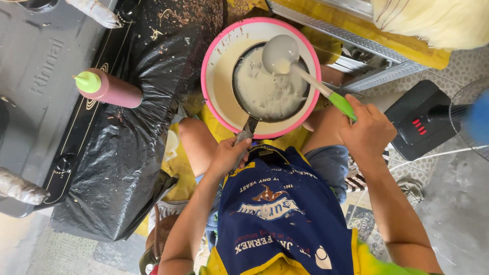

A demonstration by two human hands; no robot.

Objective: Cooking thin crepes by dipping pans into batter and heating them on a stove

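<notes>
Pink-rimmed basin (216, 46) of batter, left fingers (232, 150) gripping pan (267, 89) handle, right fingers (359, 122) gripping ladle (280, 53)

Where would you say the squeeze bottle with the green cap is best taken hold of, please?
Grip the squeeze bottle around its dark red body, midway along, coming from above. It lies on its side on the black plastic sheet, so the round barrel is exposed on top, while the green cap end is narrow and tapered.
</notes>
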